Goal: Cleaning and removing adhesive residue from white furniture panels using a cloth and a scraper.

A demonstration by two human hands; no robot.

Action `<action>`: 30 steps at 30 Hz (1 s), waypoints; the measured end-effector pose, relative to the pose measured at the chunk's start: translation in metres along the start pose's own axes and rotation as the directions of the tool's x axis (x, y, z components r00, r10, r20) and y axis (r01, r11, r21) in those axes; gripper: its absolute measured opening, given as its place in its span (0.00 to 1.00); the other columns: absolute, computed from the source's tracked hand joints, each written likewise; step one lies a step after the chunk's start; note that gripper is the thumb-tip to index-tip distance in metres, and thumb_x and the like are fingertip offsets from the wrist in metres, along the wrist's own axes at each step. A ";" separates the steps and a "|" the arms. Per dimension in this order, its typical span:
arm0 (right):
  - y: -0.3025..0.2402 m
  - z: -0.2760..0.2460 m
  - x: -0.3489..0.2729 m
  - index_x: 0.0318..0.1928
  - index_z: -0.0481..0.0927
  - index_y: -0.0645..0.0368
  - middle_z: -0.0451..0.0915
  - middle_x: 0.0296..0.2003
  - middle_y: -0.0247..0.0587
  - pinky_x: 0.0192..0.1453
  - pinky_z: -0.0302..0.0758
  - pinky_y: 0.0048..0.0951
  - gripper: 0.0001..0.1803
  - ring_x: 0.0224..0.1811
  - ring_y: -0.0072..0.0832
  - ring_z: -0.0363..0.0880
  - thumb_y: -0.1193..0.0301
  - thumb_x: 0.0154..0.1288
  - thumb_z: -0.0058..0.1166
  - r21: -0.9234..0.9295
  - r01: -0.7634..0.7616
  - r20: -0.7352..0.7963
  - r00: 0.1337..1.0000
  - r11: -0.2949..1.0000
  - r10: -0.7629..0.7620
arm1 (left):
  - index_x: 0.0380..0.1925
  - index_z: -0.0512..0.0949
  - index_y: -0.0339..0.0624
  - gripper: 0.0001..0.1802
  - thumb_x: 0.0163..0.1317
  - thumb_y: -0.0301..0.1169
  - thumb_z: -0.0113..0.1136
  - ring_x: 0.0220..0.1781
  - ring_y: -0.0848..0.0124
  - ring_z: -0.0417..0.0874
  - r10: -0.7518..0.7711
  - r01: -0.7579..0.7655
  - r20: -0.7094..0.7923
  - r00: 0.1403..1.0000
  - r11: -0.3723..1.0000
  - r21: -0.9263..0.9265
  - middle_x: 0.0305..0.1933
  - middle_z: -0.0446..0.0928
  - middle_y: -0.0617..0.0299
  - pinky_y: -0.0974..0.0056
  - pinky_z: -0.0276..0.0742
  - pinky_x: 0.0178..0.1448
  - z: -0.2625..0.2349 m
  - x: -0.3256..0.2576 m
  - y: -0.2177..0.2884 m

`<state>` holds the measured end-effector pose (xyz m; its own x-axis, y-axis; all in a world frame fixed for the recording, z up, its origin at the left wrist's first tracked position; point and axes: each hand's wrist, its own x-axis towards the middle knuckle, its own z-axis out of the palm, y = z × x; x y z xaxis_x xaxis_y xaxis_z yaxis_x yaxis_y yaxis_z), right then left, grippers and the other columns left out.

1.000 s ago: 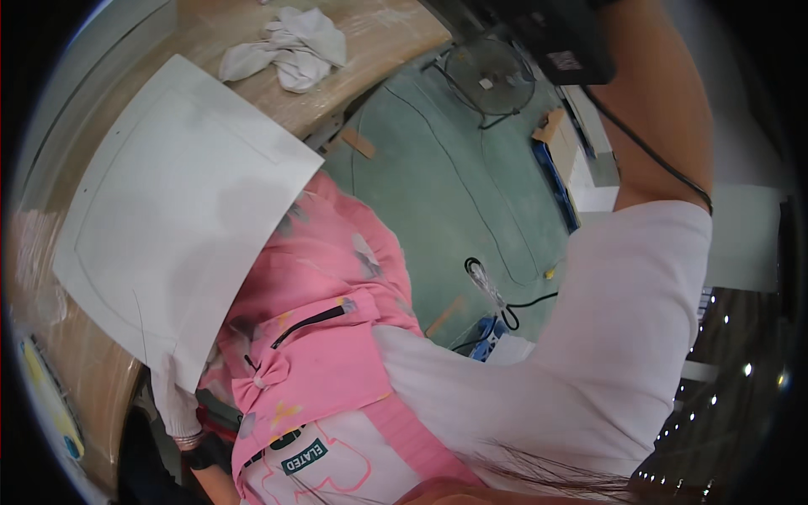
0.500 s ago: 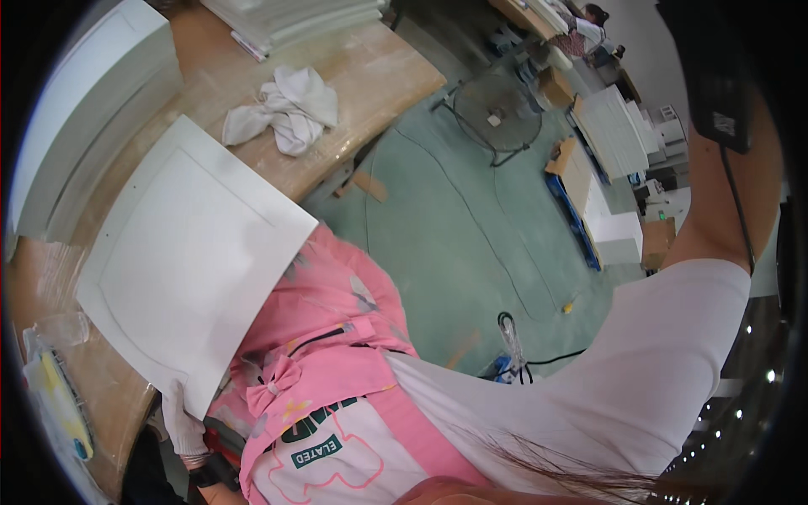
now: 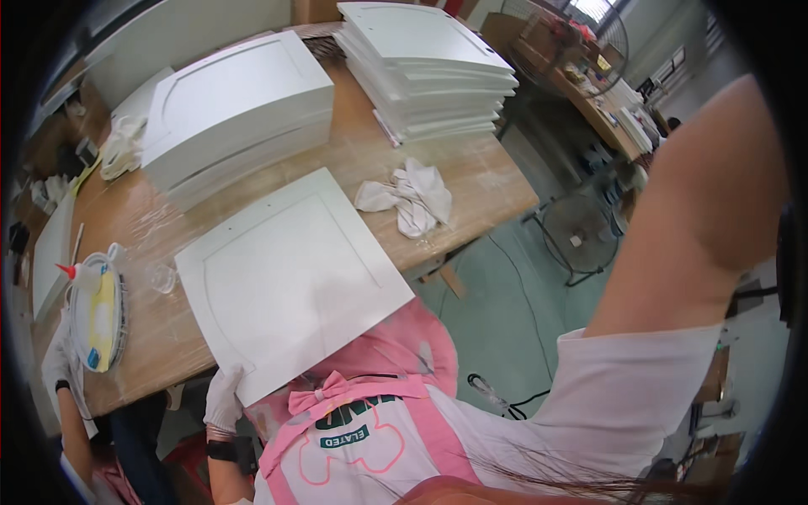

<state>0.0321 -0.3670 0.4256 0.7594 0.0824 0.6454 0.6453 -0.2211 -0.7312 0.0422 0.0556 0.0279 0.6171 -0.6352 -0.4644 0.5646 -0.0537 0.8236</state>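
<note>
A white door panel (image 3: 290,269) with a grooved border lies at the table's near edge, one side overhanging towards my pink apron. My left hand (image 3: 223,400), in a white glove, grips its near left corner with the thumb on top. My right arm (image 3: 665,227) is raised at the right, and its hand is outside the picture. Beyond the panel's right side rests a crumpled white cloth (image 3: 417,200). A small clear cup (image 3: 162,278) stands left of the panel. Further left is an oval tray (image 3: 123,316) with a yellow sponge and a red-tipped white bottle (image 3: 84,278).
Two stacks of white panels, a left one (image 3: 244,109) and a right one (image 3: 429,93), stand at the back of the wooden table (image 3: 488,181). At far left a co-worker's gloved hand (image 3: 61,349) is near the tray. A floor fan (image 3: 576,240) stands beyond the table's right end.
The view has swung left and up, showing more of the table and the co-worker. My left hand keeps its grip on the panel. The black device by my raised right arm has left the picture.
</note>
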 end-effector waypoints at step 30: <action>-0.337 -0.053 -0.162 0.52 0.73 0.63 0.79 0.38 0.45 0.35 0.82 0.26 0.23 0.33 0.29 0.81 0.53 0.76 0.53 0.086 0.322 -0.192 0.934 0.943 -0.302 | 0.47 0.76 0.40 0.14 0.75 0.39 0.53 0.17 0.77 0.73 0.401 -0.280 -0.119 0.909 0.794 0.539 0.27 0.77 0.61 0.73 0.73 0.19 0.038 -0.099 0.127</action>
<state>-0.3131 -0.3571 0.5790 0.4988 -0.0426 0.8657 0.8602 -0.0981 -0.5004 0.0323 0.0820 0.1909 0.8520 -0.5070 -0.1308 -0.0196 -0.2805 0.9597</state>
